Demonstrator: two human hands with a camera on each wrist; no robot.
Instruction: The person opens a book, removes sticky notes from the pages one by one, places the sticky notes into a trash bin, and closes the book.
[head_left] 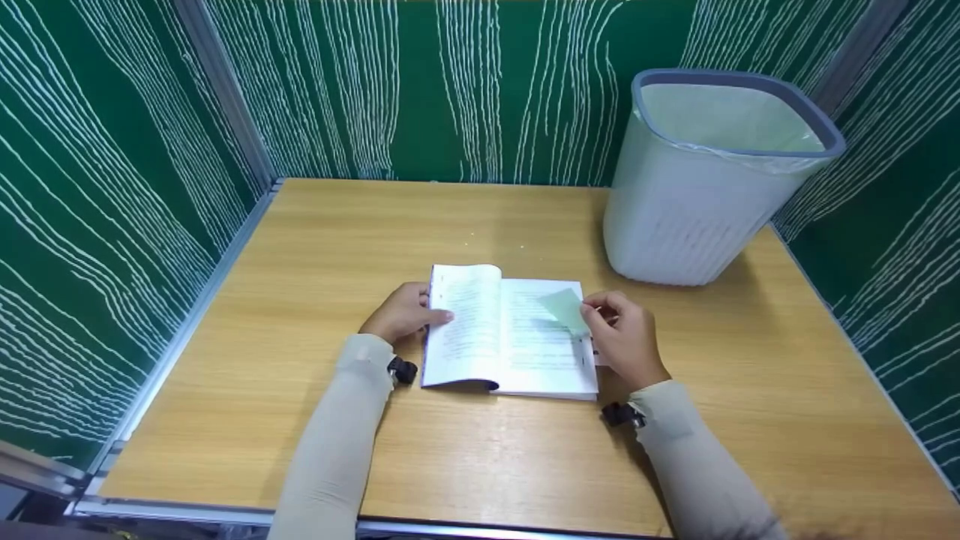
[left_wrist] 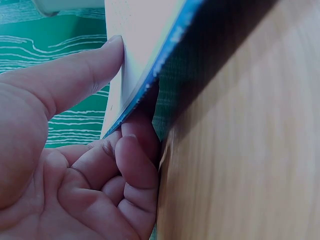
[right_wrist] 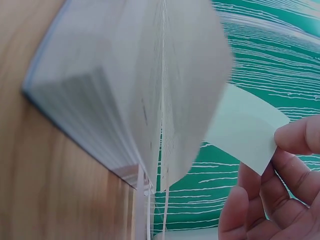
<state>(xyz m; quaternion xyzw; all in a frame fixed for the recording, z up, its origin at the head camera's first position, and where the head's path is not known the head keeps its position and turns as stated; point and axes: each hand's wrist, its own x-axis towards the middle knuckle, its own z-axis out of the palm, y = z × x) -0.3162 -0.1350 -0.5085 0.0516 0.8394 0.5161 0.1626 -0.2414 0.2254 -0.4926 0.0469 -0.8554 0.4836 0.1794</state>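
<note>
An open book (head_left: 466, 337) lies on the table, its left-hand pages bowed up near the spine. My left hand (head_left: 401, 313) grips the book's left edge: the thumb lies on the page, and the fingers (left_wrist: 137, 160) are curled beneath the blue-edged cover (left_wrist: 150, 75). Between thumb and fingers, my right hand (head_left: 628, 341) pinches one corner of a pale green sticky note (head_left: 564, 309) over the right page. Seen from the right wrist, the note (right_wrist: 245, 127) meets the edge of a raised page (right_wrist: 195, 90); whether it sticks there I cannot tell.
Thin pale strips (right_wrist: 141, 205) poke out from the book's right edge. A white waste bin (head_left: 690, 210) with a grey rim and a liner stands at the table's back right. Green walls (head_left: 517, 90) with white wavy lines surround the wooden table (head_left: 337, 240). Small white specks (head_left: 522, 247) lie behind the book.
</note>
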